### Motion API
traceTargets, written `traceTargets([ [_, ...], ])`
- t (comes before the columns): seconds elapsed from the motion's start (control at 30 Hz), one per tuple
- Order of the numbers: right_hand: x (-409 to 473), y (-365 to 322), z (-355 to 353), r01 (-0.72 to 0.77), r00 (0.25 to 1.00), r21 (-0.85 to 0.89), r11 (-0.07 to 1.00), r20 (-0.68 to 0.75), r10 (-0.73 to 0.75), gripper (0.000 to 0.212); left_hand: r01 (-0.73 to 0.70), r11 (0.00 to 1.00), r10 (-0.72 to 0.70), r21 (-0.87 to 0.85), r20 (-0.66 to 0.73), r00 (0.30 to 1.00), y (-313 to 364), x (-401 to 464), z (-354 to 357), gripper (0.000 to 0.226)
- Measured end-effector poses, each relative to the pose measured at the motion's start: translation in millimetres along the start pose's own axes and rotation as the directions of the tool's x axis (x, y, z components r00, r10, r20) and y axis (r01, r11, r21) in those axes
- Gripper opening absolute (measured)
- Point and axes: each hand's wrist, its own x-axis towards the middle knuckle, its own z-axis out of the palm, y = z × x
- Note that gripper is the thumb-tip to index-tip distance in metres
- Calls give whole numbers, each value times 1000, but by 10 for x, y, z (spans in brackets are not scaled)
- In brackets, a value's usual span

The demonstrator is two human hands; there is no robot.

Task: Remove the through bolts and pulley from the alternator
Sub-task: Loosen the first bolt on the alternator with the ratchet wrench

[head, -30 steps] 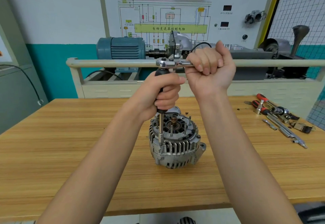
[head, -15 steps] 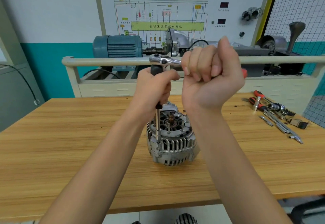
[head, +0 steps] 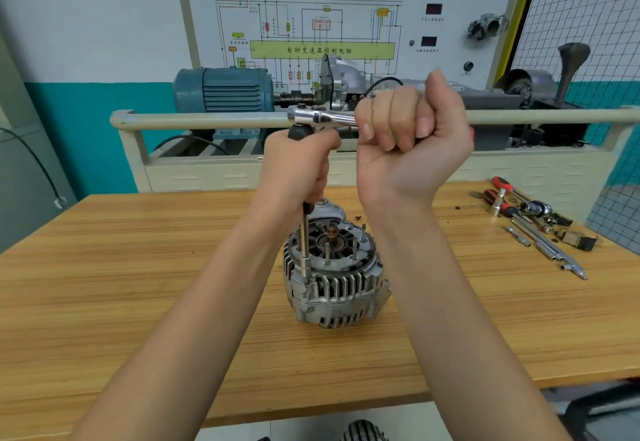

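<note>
Head-camera footage is taken looking down over two bare forearms at a wooden table (head: 104,284). An alternator (head: 334,274) is seen standing near the middle of the table, its open end turned upward, with a central shaft and several thin studs exposed inside the finned housing. A long driver extension (head: 305,250) is held upright at the alternator's left rim, its lower tip seated on a through bolt (head: 306,281) at the edge of the housing. The black grip of this extension is wrapped by the left hand (head: 298,167), whose fingers are curled fully round it. A chrome ratchet (head: 322,116) is fitted across the top of the extension and is held roughly level, pointing to the right. Its handle is enclosed by the right hand (head: 412,139), made into a tight fist with the knuckles toward the camera; a small red end of the handle is visible past the heel of the fist. Neither hand is touching the alternator itself. Whether a pulley is present cannot be told, since the underside is hidden.

Loose tools (head: 533,222), among them red-handled drivers, sockets and metal bars, are laid on the table's right side, well apart from the alternator. Behind the table a training bench is seen, carrying a blue electric motor (head: 221,90) and backed by a wiring-diagram panel (head: 322,25). A wire-mesh panel (head: 585,32) is seen at the far right.
</note>
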Motion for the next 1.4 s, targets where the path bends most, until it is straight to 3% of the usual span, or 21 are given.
traceTargets([
  [0.1, -123, 84, 114, 241, 967, -192, 951, 127, -219, 35, -67, 996, 75, 53, -185, 980, -9, -9, 103, 42],
  [0.2, -159, 90, 118, 295, 950, -200, 934, 162, -265, 39, -90, 995, 97, 47, -166, 981, -28, -33, 103, 44],
  [0.37, 40, -42, -8, -33, 996, -21, 999, 81, 34, 49, -21, 999, 25, -32, 116, 993, 10, -38, -69, 43],
  [0.5, 203, -55, -147, -301, 950, 312, 901, 16, 312, 48, 45, 992, 14, -115, 471, 882, 47, -29, -224, 35],
  [0.6, 241, -32, -207, -330, 929, 438, 836, -7, 370, 48, 66, 994, -8, -85, 549, 836, 54, -33, -208, 39],
  [0.7, 187, -49, -148, -235, 959, 325, 916, -76, 273, 47, 90, 992, -48, -84, 412, 910, 36, -14, -160, 51],
  [0.8, 76, -36, -39, -81, 996, 56, 995, -28, 83, 51, 25, 999, -22, -27, 109, 994, 10, -12, -43, 50],
  [0.9, -104, 76, 88, 197, 975, -187, 962, 142, -172, 48, -50, 998, 57, 47, -162, 985, -16, -19, 84, 43],
  [1.0, -224, 144, 149, 345, 934, -280, 896, 196, -298, 45, -103, 993, 113, 59, -206, 972, -38, -42, 125, 44],
  [1.1, -160, 92, 113, 276, 953, -203, 940, 187, -240, 44, -75, 997, 77, 19, -87, 993, -35, -71, 62, 43],
  [1.2, -10, 4, 32, 54, 990, -82, 995, 134, -43, 51, -26, 999, 29, -28, 110, 993, 9, -50, -82, 41],
  [1.33, 175, -29, -90, -236, 971, 201, 951, 9, 240, 49, 49, 991, 11, -126, 434, 901, 53, -3, -233, 34],
  [1.4, 240, -26, -155, -285, 951, 341, 896, -18, 309, 49, 77, 986, 4, -147, 486, 874, 40, -3, -204, 36],
])
